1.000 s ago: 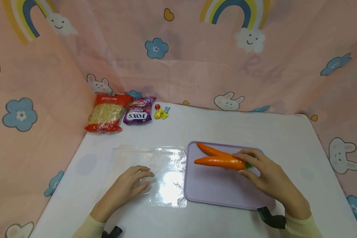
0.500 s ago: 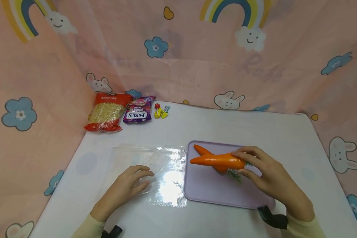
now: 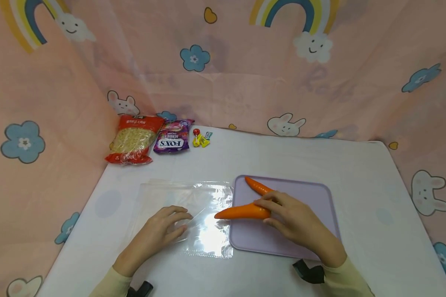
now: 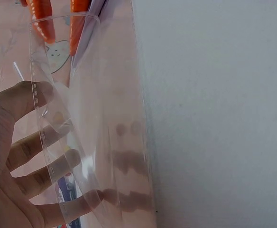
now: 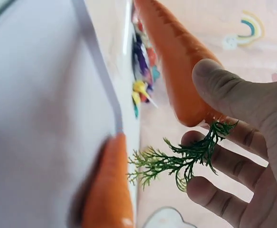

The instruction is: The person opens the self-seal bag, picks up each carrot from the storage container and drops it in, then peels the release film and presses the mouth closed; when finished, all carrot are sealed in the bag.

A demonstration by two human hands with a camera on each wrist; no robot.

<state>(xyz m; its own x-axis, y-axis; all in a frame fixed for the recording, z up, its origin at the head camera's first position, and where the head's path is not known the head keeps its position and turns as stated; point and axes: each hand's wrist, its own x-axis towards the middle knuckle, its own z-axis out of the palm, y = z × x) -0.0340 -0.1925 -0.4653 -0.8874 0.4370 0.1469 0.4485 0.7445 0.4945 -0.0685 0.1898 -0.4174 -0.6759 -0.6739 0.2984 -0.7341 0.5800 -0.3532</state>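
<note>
My right hand (image 3: pixel 297 222) pinches an orange carrot (image 3: pixel 241 212) near its thick end between thumb and fingers. Its tip points left, past the tray's edge and over the bag. In the right wrist view, green leaves (image 5: pixel 176 159) hang from the held carrot beside my curled fingers. A second carrot (image 3: pixel 258 185) lies on the lilac tray (image 3: pixel 319 198), partly hidden by the right hand. My left hand (image 3: pixel 154 233) is at a clear plastic bag (image 3: pixel 208 243); in the left wrist view its spread fingertips (image 4: pixel 72 156) show through the film, past the bag's edge.
At the back left stand a red-ended bag of yellowish dry food (image 3: pixel 134 140) and a purple FOX'S candy bag (image 3: pixel 172 138). Several small wrapped candies (image 3: pixel 200 141) lie beside them. A pink printed cloth (image 3: pixel 230 82) surrounds the white table (image 3: pixel 364 185).
The right hand has lifted one carrot off the other and carried it left to the bag's edge. The other carrot has shifted on the tray. The left hand has stayed in place.
</note>
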